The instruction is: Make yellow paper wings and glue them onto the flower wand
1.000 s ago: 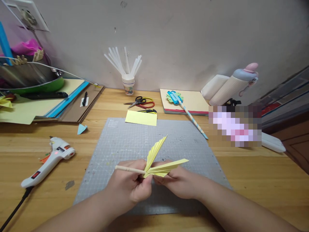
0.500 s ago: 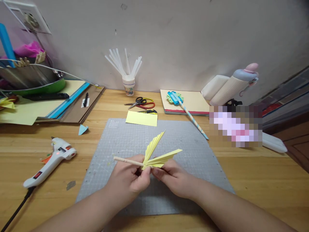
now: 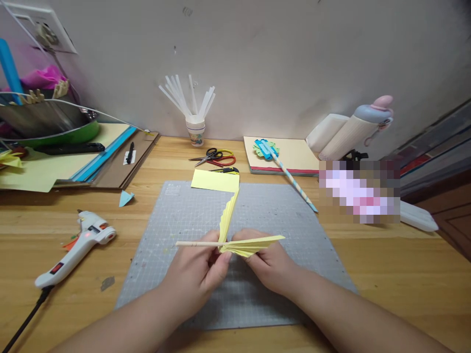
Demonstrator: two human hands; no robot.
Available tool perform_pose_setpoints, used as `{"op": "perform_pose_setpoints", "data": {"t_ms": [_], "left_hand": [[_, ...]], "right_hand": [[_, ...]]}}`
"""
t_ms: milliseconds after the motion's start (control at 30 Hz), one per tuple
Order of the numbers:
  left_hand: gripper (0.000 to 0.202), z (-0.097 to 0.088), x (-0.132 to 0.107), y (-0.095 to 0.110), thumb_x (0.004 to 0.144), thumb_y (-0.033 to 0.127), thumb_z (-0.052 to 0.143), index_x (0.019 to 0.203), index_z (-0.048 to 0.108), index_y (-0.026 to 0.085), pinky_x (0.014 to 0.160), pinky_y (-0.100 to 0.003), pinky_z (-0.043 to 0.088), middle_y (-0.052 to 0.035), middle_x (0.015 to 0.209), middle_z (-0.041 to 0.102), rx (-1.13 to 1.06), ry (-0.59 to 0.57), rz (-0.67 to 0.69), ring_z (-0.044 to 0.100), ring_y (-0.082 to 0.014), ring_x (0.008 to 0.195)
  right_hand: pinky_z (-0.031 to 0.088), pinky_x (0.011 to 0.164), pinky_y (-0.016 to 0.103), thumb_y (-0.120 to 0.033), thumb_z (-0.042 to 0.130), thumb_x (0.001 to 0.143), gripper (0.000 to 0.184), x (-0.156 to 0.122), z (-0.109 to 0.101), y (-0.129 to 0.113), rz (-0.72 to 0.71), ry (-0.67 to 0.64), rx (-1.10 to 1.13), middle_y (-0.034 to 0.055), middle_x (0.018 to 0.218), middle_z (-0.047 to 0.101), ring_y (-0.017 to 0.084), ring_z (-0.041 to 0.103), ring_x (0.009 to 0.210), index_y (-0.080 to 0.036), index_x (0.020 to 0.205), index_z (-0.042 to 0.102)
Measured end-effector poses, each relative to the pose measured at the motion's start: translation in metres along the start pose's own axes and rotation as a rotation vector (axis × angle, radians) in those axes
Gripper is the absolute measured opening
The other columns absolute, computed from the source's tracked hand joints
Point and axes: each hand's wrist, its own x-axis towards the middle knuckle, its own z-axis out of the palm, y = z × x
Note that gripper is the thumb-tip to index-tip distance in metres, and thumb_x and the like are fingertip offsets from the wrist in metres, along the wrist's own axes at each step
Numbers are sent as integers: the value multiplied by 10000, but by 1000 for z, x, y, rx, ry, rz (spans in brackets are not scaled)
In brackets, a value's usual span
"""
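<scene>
A thin wooden stick (image 3: 198, 243) lies level across my left hand (image 3: 196, 269), which is closed. Between its thumb and fingers it pinches the gathered base of a pleated yellow paper (image 3: 253, 246). Two fan-like wings spread from that base, one pointing up and away, the other to the right. My right hand (image 3: 273, 265) is closed at the lower side of the right wing, its fingertips mostly hidden by the paper. Both hands are above a grey cutting mat (image 3: 162, 230). Beyond them lies a flat yellow paper piece (image 3: 214, 181).
At left lies a white hot glue gun (image 3: 79, 250) with its cord. Scissors (image 3: 211, 157), a utility knife (image 3: 230, 170) and a paper cup (image 3: 195, 132) of white sticks are at the back. A paper flower (image 3: 265, 148) on a striped stem rests across a pad (image 3: 301, 159).
The stick and pleated paper have turned: the stick is now nearly level, the far wing is more upright, and the right wing has dropped. My right hand has shifted slightly behind the wing.
</scene>
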Motion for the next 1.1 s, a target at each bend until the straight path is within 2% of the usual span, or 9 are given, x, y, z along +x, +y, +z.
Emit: {"op": "perform_pose_setpoints", "data": {"t_ms": [233,467,633,767,867,1000,1100], "left_hand": [[296,0,0,1,899,361,353,815,585,198,612,-252,435,-12,712,585,17,-7,11,542,-155,653],[338,0,0,3,912,369,327,780,587,198,621,-252,431,-19,715,596,15,-13,46,543,-157,653],[322,0,0,1,920,347,316,841,593,204,638,-250,428,-24,743,604,-11,-41,60,547,-161,684],[318,3,0,-3,934,317,304,891,599,206,666,-248,423,-19,781,599,-9,-31,70,549,-154,719],[285,5,1,-3,942,290,312,1007,582,227,779,-252,428,-17,916,626,-75,-32,59,566,-153,862],[248,6,2,0,933,277,364,1128,515,257,869,-246,413,-2,1049,614,-178,-83,64,553,-145,968],[236,7,1,2,932,259,370,1113,521,267,922,-242,389,5,1096,606,-233,-146,89,540,-137,1004]], "right_hand": [[421,677,247,-251,452,903,202,2,1,3,5,38,46,11,753,590,137,540,718,-207,829,635],[450,699,249,-352,457,907,262,4,0,2,20,-67,130,12,787,632,143,562,730,-227,855,682],[463,713,256,-359,453,909,268,3,1,5,16,-93,143,16,839,659,150,584,759,-236,915,691],[460,819,283,-291,435,919,254,2,1,0,26,-99,152,22,948,670,159,599,871,-244,1026,660],[412,944,322,-232,534,859,337,2,-4,-11,11,-139,171,46,1168,605,181,549,1054,-238,1194,567],[357,1027,367,-293,723,718,629,0,-8,-19,21,-176,266,76,1309,513,227,455,1213,-230,1295,482],[378,1017,369,-339,697,749,553,-1,-8,-17,117,-157,405,78,1293,544,223,490,1200,-230,1262,522]]}}
